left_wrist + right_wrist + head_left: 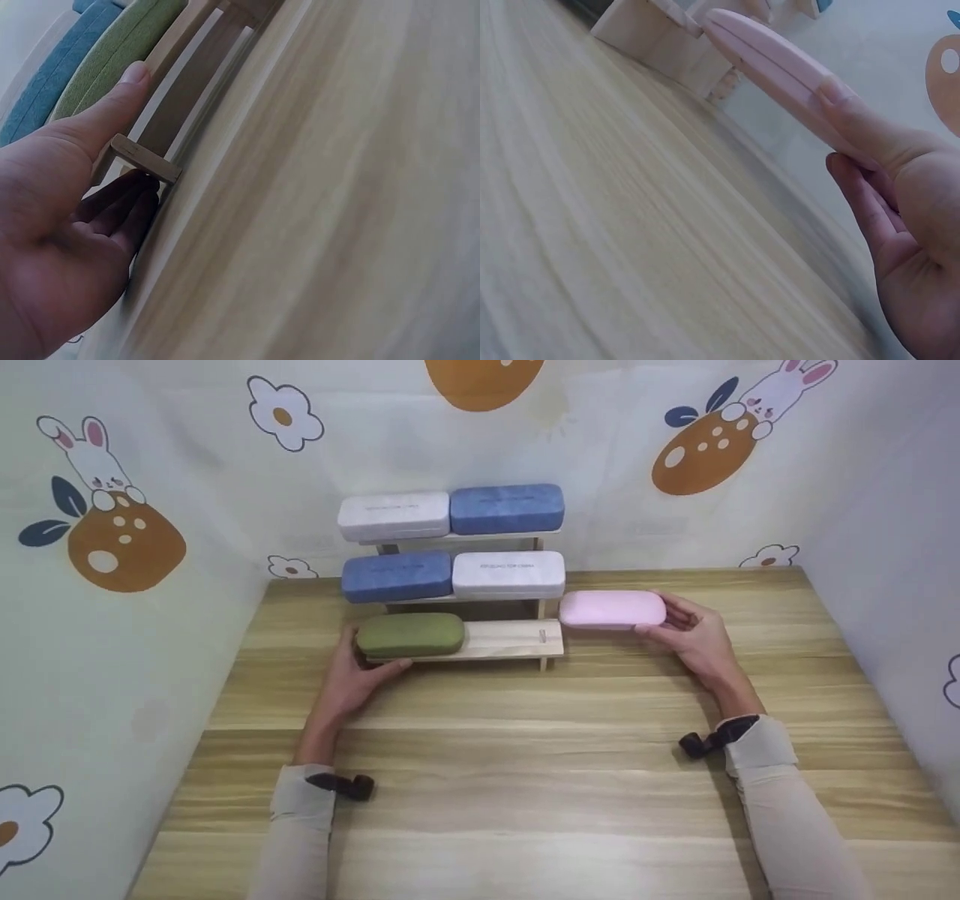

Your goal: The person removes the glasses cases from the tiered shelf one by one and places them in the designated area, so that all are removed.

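Observation:
My right hand (697, 639) pinches the right end of a pink glasses case (613, 609), thumb on the near side and fingers behind. In the right wrist view the case (780, 71) is raised above the table, its far end close to the stand. My left hand (354, 679) grips the left end of the lowest step of a wooden tiered stand (510, 641). In the left wrist view its thumb lies along the front edge and its fingers reach under, around the leg (146, 159). A green glasses case (410, 634) sits on that step's left half.
The middle tier carries a blue case (397, 576) and a white case (508, 574). On the top tier are a white case (394, 515) and a blue case (507, 508). The wood-grain table (525, 780) meets patterned walls at the back and sides.

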A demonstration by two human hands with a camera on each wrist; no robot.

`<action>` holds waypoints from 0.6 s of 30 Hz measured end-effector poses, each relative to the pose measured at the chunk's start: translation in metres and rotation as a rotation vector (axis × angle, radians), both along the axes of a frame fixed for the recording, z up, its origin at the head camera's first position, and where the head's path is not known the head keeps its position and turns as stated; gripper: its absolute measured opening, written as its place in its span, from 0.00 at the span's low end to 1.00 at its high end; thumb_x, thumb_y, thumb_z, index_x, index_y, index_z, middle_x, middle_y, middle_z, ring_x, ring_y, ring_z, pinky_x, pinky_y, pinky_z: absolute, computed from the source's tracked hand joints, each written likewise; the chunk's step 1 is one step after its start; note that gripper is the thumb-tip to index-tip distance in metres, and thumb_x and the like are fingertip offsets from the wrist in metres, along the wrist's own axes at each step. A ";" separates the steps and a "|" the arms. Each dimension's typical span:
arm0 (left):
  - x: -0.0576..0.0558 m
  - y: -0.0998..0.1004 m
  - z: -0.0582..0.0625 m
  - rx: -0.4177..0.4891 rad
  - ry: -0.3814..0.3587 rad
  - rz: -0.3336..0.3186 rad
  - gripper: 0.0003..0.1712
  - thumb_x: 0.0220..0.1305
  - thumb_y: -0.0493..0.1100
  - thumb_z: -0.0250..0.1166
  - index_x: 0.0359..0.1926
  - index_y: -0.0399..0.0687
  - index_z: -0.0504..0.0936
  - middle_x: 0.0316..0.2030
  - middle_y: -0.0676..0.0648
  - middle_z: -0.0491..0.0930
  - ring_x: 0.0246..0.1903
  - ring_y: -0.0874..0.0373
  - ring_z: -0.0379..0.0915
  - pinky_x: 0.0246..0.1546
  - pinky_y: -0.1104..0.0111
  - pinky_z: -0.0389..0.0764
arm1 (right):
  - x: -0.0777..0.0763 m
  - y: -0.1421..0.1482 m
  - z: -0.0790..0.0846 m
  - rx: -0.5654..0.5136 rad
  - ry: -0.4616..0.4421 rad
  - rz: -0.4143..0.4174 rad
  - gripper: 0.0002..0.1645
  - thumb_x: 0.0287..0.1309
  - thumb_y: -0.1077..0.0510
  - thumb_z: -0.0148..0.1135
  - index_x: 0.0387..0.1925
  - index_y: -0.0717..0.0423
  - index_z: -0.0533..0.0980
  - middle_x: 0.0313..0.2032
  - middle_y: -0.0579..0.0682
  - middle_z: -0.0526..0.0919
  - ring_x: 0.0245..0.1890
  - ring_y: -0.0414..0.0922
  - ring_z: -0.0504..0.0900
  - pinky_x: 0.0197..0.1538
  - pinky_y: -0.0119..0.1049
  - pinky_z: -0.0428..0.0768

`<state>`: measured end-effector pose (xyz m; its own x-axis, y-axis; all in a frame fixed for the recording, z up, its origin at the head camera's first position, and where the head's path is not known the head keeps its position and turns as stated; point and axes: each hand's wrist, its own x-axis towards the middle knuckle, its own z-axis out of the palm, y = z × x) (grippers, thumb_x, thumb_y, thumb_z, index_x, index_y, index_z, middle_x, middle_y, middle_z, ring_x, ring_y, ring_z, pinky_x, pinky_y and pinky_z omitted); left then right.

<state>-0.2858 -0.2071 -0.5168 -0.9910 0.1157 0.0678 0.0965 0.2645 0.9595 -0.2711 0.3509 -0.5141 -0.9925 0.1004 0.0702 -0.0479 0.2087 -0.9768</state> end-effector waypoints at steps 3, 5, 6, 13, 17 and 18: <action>-0.002 0.001 0.000 0.049 -0.016 -0.006 0.55 0.55 0.47 0.87 0.76 0.47 0.63 0.69 0.43 0.77 0.69 0.50 0.72 0.80 0.55 0.68 | -0.005 0.001 -0.001 0.008 0.014 -0.037 0.51 0.55 0.56 0.86 0.77 0.61 0.71 0.74 0.66 0.76 0.65 0.39 0.84 0.63 0.23 0.82; -0.002 0.001 -0.001 0.072 -0.024 -0.004 0.55 0.54 0.46 0.87 0.75 0.46 0.63 0.68 0.43 0.77 0.68 0.51 0.74 0.79 0.56 0.69 | -0.010 0.000 -0.002 0.025 0.018 -0.051 0.51 0.55 0.55 0.86 0.77 0.60 0.72 0.73 0.65 0.76 0.65 0.39 0.85 0.62 0.23 0.83; -0.002 0.001 -0.001 0.080 -0.026 -0.002 0.54 0.54 0.45 0.87 0.75 0.46 0.63 0.68 0.44 0.78 0.67 0.52 0.74 0.78 0.57 0.70 | -0.012 0.000 -0.002 0.040 0.019 -0.059 0.51 0.55 0.54 0.86 0.77 0.60 0.72 0.73 0.65 0.77 0.64 0.39 0.85 0.61 0.22 0.83; -0.001 -0.001 -0.005 0.093 -0.032 0.004 0.56 0.53 0.45 0.88 0.76 0.48 0.64 0.70 0.44 0.77 0.70 0.53 0.74 0.79 0.59 0.71 | -0.026 -0.001 -0.005 0.108 -0.009 -0.089 0.52 0.54 0.49 0.87 0.77 0.55 0.72 0.73 0.61 0.78 0.71 0.49 0.82 0.64 0.21 0.81; -0.001 -0.001 -0.003 0.117 -0.042 -0.009 0.56 0.54 0.42 0.87 0.78 0.47 0.62 0.72 0.43 0.76 0.73 0.52 0.73 0.80 0.60 0.70 | -0.034 0.000 -0.004 0.146 -0.047 -0.096 0.52 0.55 0.46 0.86 0.77 0.52 0.73 0.73 0.57 0.79 0.72 0.50 0.81 0.66 0.22 0.80; -0.001 -0.001 -0.002 0.121 -0.043 -0.014 0.57 0.55 0.42 0.87 0.78 0.47 0.62 0.73 0.43 0.76 0.73 0.52 0.73 0.80 0.59 0.70 | -0.037 0.000 -0.003 0.162 -0.055 -0.097 0.52 0.55 0.45 0.86 0.77 0.51 0.73 0.73 0.57 0.78 0.72 0.50 0.80 0.67 0.23 0.80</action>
<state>-0.2871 -0.2082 -0.5192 -0.9916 0.1232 0.0398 0.0576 0.1451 0.9877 -0.3077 0.3511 -0.5175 -0.9814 0.1881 0.0386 0.0331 0.3640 -0.9308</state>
